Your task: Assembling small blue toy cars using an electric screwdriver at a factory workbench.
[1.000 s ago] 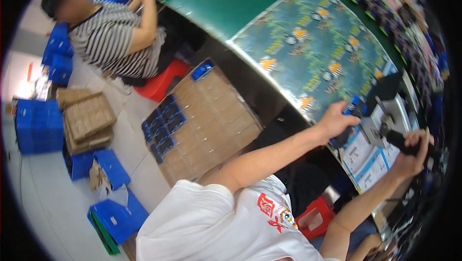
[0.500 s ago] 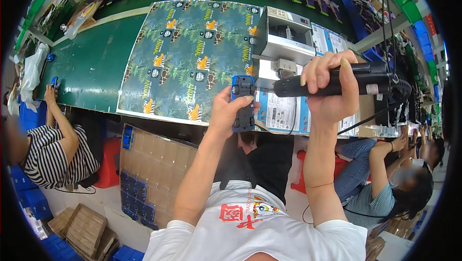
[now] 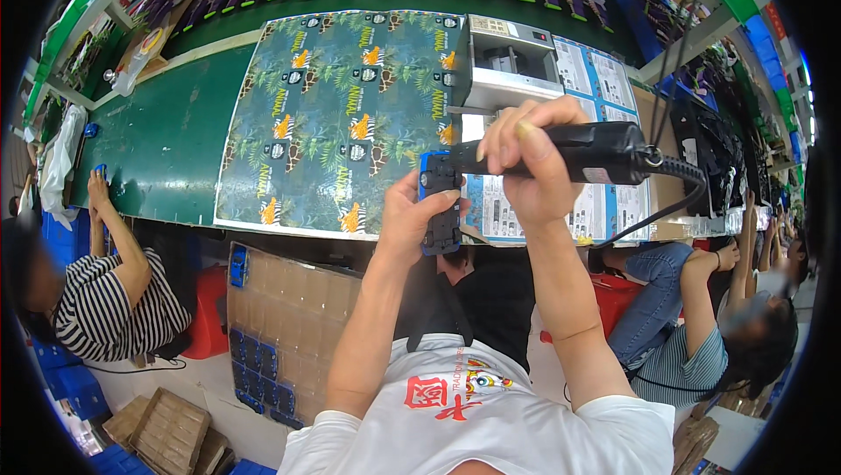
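Observation:
My left hand [image 3: 405, 223] is closed on a small blue toy car [image 3: 444, 232], turned so that its black underside faces up, with the thumb lying across it. My right hand [image 3: 536, 160] is wrapped round a black electric screwdriver [image 3: 604, 151] with a coiled cable. The tool lies nearly level, its tip pointing left at the upper end of the car's underside. Whether the tip touches a screw there is too small to tell. Both hands are at the front edge of the bench.
A metal screw feeder [image 3: 512, 68] stands behind my right hand. Animal-patterned printed sheets [image 3: 337, 116] cover the bench to the left, blue and white sheets [image 3: 604, 81] to the right. Below left, a divided cardboard tray [image 3: 298, 309] holds several blue cars. People sit on both sides.
My right hand has brought the screwdriver leftward, so its tip has come from beside the car to the car's upper end. The left hand keeps its grip on the car.

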{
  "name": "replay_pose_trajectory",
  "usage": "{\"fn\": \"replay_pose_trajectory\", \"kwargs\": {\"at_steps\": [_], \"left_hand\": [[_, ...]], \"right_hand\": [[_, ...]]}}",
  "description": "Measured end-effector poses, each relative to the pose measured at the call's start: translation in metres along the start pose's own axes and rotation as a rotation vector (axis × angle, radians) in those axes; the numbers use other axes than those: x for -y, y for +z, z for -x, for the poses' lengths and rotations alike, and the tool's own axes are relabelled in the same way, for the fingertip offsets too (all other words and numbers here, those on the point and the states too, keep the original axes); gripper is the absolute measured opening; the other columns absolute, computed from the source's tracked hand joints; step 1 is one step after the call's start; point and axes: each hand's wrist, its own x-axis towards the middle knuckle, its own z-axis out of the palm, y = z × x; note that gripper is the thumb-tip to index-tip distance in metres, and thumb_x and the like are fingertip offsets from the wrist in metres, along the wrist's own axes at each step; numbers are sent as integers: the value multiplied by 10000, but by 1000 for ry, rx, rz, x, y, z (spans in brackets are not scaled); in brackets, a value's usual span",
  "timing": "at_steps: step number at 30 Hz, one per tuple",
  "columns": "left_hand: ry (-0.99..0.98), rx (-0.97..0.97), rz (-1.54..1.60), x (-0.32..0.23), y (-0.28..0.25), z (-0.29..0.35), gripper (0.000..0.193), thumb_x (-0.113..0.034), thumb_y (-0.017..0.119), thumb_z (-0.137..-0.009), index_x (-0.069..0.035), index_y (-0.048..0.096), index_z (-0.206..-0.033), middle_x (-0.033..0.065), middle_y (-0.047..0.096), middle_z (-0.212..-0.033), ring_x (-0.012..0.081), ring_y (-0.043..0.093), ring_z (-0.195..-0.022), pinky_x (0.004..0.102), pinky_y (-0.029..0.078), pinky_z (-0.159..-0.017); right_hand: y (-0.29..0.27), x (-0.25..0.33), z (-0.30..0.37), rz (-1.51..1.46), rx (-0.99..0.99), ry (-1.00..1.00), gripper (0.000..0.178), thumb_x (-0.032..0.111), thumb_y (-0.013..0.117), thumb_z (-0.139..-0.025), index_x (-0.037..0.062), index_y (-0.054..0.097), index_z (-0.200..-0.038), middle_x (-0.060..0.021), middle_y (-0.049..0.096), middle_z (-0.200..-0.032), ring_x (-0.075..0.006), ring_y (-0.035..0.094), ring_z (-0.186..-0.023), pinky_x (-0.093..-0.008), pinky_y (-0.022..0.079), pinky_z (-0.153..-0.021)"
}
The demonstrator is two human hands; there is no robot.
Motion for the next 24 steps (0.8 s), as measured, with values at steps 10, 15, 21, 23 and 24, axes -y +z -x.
{"fn": "replay_pose_trajectory", "kwargs": {"at_steps": [10,15,21,23,24], "left_hand": [[18,65,-150,8,2,-6,392,-18,718,-763,-14,610,-1139,61,676,-926,154,671,-773,295,556,-721],[48,66,-283,21,-44,-16,480,-113,735,-800,-23,533,-1226,73,612,-1157,187,628,-1047,330,563,-801],[-70,185,-198,5,-7,-12,359,-30,687,-772,-7,599,-1119,90,678,-898,187,681,-770,312,566,-694],[-95,168,-132,3,6,-11,340,-3,697,-770,-11,612,-1099,96,685,-938,178,676,-761,303,561,-696],[-125,155,-144,5,1,-10,361,-9,704,-775,-8,609,-1123,101,685,-990,173,674,-788,312,566,-698]], "right_hand": [[-12,-11,4,179,43,-37,258,140,819,-704,95,565,-716,-20,568,-673,-108,503,-555,-283,386,-536],[-2,-10,0,337,69,-145,415,283,880,-660,69,527,-612,-28,502,-593,-173,466,-501,-329,359,-515],[-19,-7,0,134,87,-155,247,101,817,-751,68,600,-864,33,546,-630,-62,500,-561,-263,403,-513],[-27,14,3,85,74,87,167,-5,690,-772,50,546,-836,-60,575,-671,-123,574,-599,-273,488,-590],[-27,12,3,101,55,35,157,1,658,-805,33,517,-866,-76,557,-635,-136,564,-560,-291,486,-564]]}}
